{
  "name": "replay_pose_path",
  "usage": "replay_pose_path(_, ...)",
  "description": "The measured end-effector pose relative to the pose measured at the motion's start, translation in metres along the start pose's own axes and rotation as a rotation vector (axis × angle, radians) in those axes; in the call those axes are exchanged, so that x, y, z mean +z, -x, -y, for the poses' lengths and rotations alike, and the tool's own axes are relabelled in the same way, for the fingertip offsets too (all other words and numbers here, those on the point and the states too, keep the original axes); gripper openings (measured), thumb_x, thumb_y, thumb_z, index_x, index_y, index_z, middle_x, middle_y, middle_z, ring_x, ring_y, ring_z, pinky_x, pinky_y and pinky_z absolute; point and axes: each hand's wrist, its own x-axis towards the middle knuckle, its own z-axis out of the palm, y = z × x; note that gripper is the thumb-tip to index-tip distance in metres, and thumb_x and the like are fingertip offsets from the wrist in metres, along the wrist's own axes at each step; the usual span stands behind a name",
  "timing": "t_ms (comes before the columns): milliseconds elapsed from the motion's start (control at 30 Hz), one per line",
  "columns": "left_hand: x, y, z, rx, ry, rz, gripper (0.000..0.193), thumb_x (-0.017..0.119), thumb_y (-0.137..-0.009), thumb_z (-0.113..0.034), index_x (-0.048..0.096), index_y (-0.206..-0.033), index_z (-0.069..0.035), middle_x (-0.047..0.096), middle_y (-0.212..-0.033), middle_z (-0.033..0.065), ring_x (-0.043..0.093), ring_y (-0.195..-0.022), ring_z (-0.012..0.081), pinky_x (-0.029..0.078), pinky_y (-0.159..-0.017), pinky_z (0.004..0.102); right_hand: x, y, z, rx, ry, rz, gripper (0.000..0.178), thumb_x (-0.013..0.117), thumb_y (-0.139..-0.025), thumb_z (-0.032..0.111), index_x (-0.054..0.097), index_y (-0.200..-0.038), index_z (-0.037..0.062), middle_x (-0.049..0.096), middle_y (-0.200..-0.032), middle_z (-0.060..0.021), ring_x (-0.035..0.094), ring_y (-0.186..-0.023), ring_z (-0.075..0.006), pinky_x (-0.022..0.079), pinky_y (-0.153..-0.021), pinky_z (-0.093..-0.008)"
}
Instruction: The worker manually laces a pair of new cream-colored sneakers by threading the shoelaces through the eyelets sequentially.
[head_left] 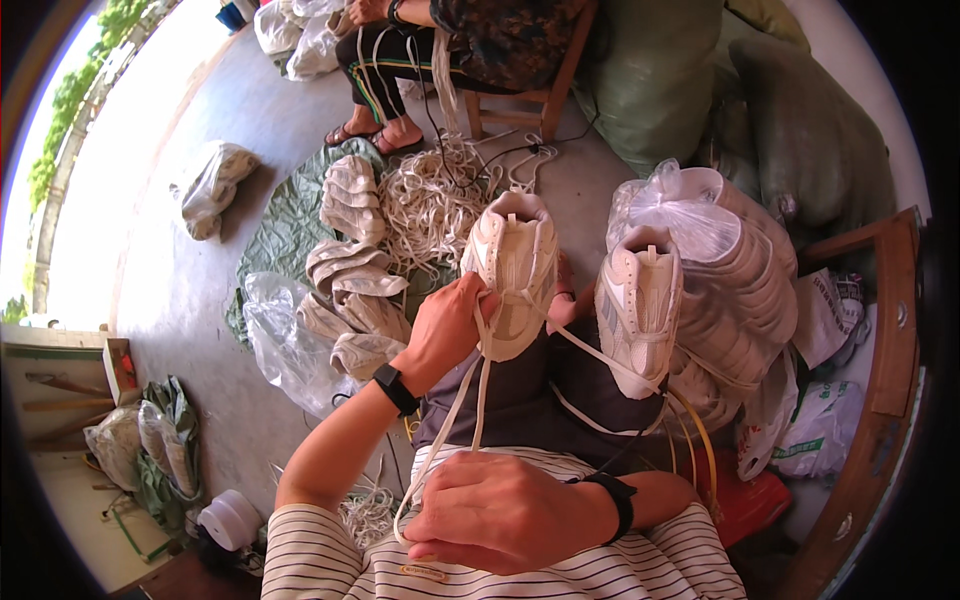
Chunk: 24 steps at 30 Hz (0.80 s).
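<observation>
A white and beige shoe upper stands toe toward me above my lap. My left hand, closed beside its toe, pinches a white shoelace against its near left side. Down at my striped shirt, my right hand is closed on the same lace, which is drawn between the two hands. Another strand of lace crosses the toe and runs right, toward a second shoe upper. That one stands at the right, its eyelets showing along both sides of the opening.
A heap of loose laces and stacked shoe uppers lie on a green sheet. Bagged uppers crowd the right, beside a wooden frame. A co-worker sits ahead; large green sacks stand behind.
</observation>
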Motion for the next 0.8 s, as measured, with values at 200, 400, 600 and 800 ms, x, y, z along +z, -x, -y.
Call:
replay_pose_path(200,-0.026,-0.008,0.023,-0.185,0.403,0.116,0.015,0.056,-0.089,-0.009,0.061,-0.099,0.001,0.067,-0.081,0.0134,0.066,-0.074,0.0258,0.052,-0.069,0.0360,-0.013,0.007,0.003,0.044,0.029,0.043,0.015,0.069,-0.087,0.014,0.063,-0.091,0.0009,0.063,-0.080,-0.0109,0.062,-0.075,-0.0281,0.050,-0.069,-0.0400)
replay_pose_path(400,-0.028,-0.019,-0.002,-0.121,0.148,0.261,0.020,0.066,-0.085,-0.020,0.066,-0.088,0.000,0.068,-0.077,0.0123,0.067,-0.072,0.0249,0.052,-0.069,0.0344,-0.009,0.010,-0.018,0.128,0.247,0.083,0.016,0.066,-0.088,0.015,0.063,-0.096,0.0008,0.064,-0.085,-0.0110,0.062,-0.085,-0.0290,0.048,-0.079,-0.0414)
replay_pose_path(600,-0.037,-0.025,-0.002,-0.129,0.167,0.313,0.020,0.067,-0.083,-0.021,0.067,-0.087,-0.001,0.067,-0.077,0.0141,0.067,-0.072,0.0290,0.052,-0.068,0.0377,-0.052,0.008,-0.097,0.314,0.560,-0.361,0.045,0.059,-0.092,0.011,0.048,-0.134,0.0000,0.045,-0.139,-0.0235,0.039,-0.133,-0.0385,0.030,-0.112,-0.0456)
replay_pose_path(800,-0.048,-0.035,-0.005,0.070,0.029,0.358,0.018,0.071,-0.081,-0.017,0.068,-0.095,-0.005,0.065,-0.096,0.0118,0.064,-0.092,0.0270,0.051,-0.079,0.0372,-0.078,0.032,-0.192,0.455,0.823,-0.617,0.075,0.057,-0.094,0.013,0.011,-0.151,-0.0034,0.010,-0.154,-0.0347,0.013,-0.142,-0.0511,0.014,-0.116,-0.0546)
